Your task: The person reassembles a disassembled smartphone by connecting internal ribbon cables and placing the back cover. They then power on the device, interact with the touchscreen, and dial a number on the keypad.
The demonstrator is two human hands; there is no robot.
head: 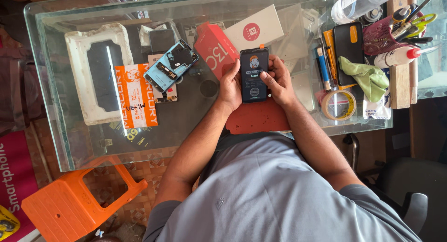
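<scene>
Black smartphone (254, 75) lies on the red mat (259, 117) of the glass surface (84, 144), both hands' fingers (274, 80) curled closed about its edges; even thumb pressure would likely keep it steady.

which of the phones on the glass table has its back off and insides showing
The blue phone lying left of the hands, circuitry exposed. The one held in both hands shows an intact front; the black one at right looks closed.
</scene>
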